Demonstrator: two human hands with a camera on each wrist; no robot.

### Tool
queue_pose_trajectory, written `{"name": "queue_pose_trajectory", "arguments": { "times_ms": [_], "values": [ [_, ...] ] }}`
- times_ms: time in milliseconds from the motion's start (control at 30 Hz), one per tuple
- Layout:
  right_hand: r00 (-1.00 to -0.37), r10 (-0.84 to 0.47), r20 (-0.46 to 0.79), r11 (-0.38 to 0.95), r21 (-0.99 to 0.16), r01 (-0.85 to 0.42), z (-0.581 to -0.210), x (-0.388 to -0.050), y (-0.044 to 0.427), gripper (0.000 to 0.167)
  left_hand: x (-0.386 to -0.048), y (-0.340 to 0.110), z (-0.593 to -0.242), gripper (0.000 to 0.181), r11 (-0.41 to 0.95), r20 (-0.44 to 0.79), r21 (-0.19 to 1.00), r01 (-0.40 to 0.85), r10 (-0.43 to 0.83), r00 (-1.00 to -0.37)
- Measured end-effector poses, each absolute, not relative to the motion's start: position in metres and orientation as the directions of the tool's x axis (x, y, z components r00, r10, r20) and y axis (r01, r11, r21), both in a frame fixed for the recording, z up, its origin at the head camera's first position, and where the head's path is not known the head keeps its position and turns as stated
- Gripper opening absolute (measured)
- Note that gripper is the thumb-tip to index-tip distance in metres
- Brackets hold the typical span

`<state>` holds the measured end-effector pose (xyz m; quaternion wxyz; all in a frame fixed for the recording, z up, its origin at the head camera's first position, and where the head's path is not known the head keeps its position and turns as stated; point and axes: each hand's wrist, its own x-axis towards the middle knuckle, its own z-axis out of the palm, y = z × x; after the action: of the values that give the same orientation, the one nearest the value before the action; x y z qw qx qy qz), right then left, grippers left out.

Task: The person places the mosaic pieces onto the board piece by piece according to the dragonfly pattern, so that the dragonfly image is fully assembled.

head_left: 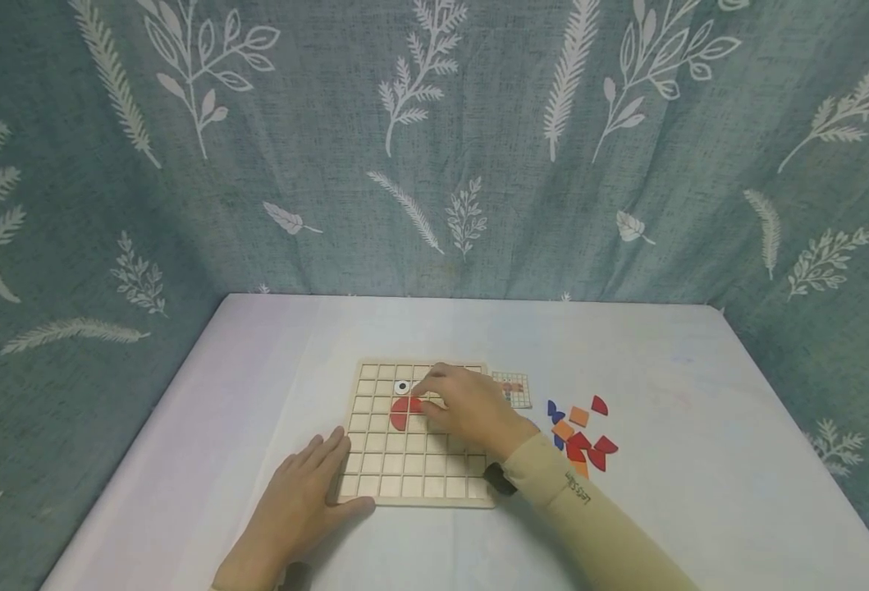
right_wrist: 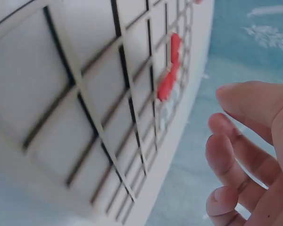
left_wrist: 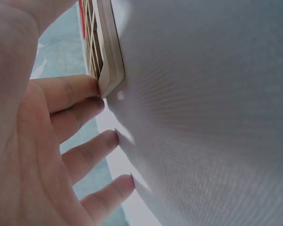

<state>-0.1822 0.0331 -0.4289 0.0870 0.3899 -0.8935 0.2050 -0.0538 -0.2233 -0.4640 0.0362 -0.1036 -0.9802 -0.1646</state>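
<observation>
A wooden grid board (head_left: 423, 486) lies flat on the table. In its upper part sit red pieces (head_left: 400, 421) with rounded edges and a white tile with a black-and-white eye (head_left: 402, 387). My left hand (head_left: 304, 484) rests at the board's lower left corner, fingers spread, fingertips against the frame and the cloth. Over the upper middle of the board hovers my right hand (head_left: 471, 406), close to the red pieces. The right wrist view shows its fingers (right_wrist: 220, 153) loosely bent and apart from the board, with nothing between them.
A small pattern card (head_left: 520, 400) lies at the board's upper right. Farther right are loose red quarter-round pieces (head_left: 600, 405), orange squares (head_left: 579, 417) and blue pieces (head_left: 558, 417). A patterned curtain (head_left: 331, 230) hangs behind the white table (head_left: 670, 353).
</observation>
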Motion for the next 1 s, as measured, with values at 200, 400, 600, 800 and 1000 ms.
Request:
{"name": "queue_pose_trajectory", "arguments": {
  "times_ms": [200,400,600,800,1000],
  "values": [
    [-0.675,-0.609,0.417,0.654,-0.217,-0.725,-0.42,-0.172,0.074,0.021,-0.054,-0.223,-0.463,0.091,0.924,0.103,0.312,0.222,0.199,-0.974],
    [-0.697,-0.552,0.457,0.694,-0.213,-0.688,-0.42,-0.164,0.124,0.026,-0.054,-0.223,-0.46,0.091,0.926,0.102,0.309,0.218,0.196,-0.975],
    [-0.714,-0.515,0.475,0.727,-0.2,-0.657,-0.42,-0.151,0.166,0.03,-0.054,-0.224,-0.462,0.092,0.927,0.108,0.306,0.219,0.195,-0.975],
    [-0.782,-0.457,0.425,0.795,-0.199,-0.573,-0.419,-0.14,0.2,0.032,-0.054,-0.224,-0.463,0.091,0.926,0.113,0.304,0.223,0.197,-0.974],
    [-0.885,-0.399,0.239,0.858,-0.242,-0.452,-0.425,-0.134,0.221,0.031,-0.053,-0.224,-0.463,0.09,0.924,0.127,0.303,0.233,0.203,-0.971]
  ]
}}
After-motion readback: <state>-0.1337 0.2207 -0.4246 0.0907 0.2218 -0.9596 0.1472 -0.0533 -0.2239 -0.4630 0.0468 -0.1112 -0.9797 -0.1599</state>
